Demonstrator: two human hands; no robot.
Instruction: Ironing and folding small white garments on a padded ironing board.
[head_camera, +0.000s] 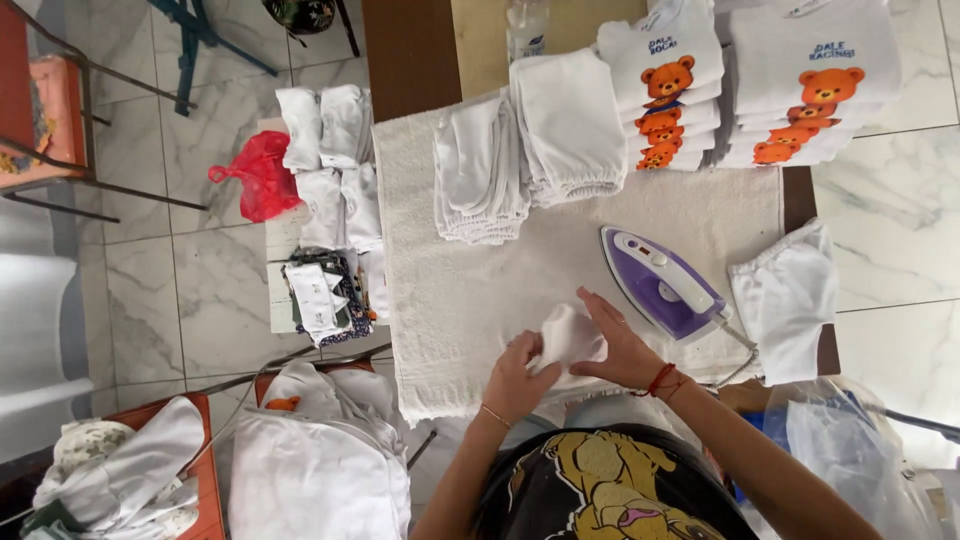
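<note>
- White folded cloth (570, 335): your left hand (517, 375) and right hand (618, 345) both pinch it, fingers closed on fabric.
- Purple iron (660, 282): just beside your right hand, on the towel (470, 290).

Soft matt white cloth garment (570, 335) lies on a rough, nubby terry towel (450, 300) covering the dark wood counter (405, 55). The iron (662, 282) is glossy purple-and-white plastic (smooth shell). The floor (890, 230) is polished marble-look tile.

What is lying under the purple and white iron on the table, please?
The purple and white iron rests on a white towel spread over the table. The right hand and left hand hold a small white cloth nearby. The towel beneath the iron is hidden.
</note>
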